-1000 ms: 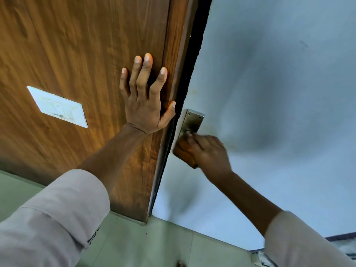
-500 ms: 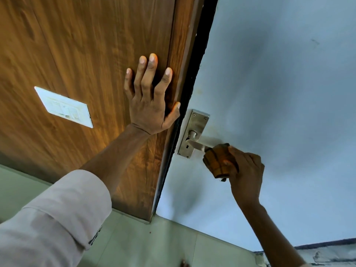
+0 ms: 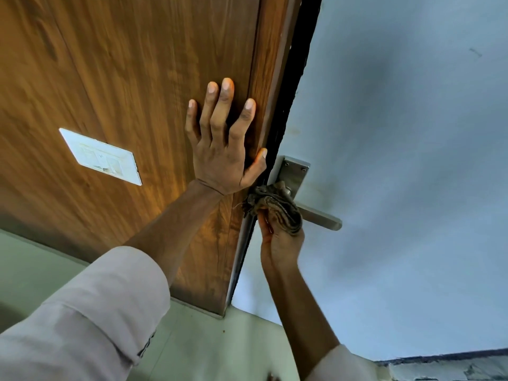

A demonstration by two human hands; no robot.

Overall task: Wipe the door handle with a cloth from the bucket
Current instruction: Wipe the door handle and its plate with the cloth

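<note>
While right hand point(image 3: 280, 240) bunches cloth point(image 3: 275, 206) in closed grip, cloth presses on handle point(image 3: 320, 217) at lever's root, against metal plate point(image 3: 292, 171) — striped, frayed, crumpled weave. Lever: flat brushed steel. Left hand point(image 3: 222, 149) — fingers spread, holding nothing — flat on wood-grain panel point(image 3: 123, 64).

No readable text, label or number anywhere; the switch plate point(image 3: 100, 156) is too blurred

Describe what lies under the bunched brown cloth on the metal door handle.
The bunched brown cloth covers the metal lever handle at its pivot end; the lever's free end and upper backplate show. The covered part is hidden.
</note>
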